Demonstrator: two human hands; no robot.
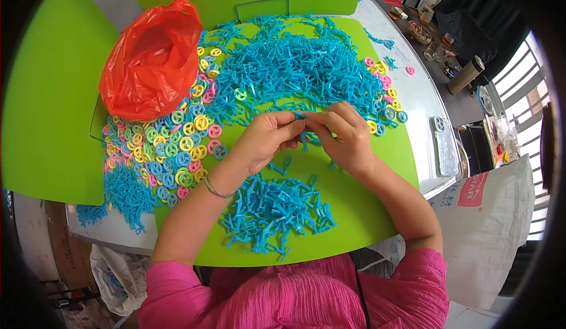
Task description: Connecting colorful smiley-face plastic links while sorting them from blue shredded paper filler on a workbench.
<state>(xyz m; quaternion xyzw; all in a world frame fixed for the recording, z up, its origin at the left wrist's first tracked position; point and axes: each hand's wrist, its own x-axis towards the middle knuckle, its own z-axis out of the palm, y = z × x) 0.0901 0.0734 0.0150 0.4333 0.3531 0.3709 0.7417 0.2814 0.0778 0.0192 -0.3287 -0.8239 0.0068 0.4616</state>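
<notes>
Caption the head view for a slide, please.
Left hand and right hand pinch small blue plastic above a green board.

From the head, one wide fisheye view looks down, near, over the hands (348,139) and green board (371,214).

Left hand (265,139) and right hand (344,136) meet mid-frame, fingertips pinching a blue plastic piece (304,139). Clock from there: big blue pile (295,70) at 12, red bag (147,64) at 10, coloured wheels (186,144) at 9 (few more near 2), small blue pile (274,211) at 6, phone (446,146) at 3 on white desk (407,111).
</notes>
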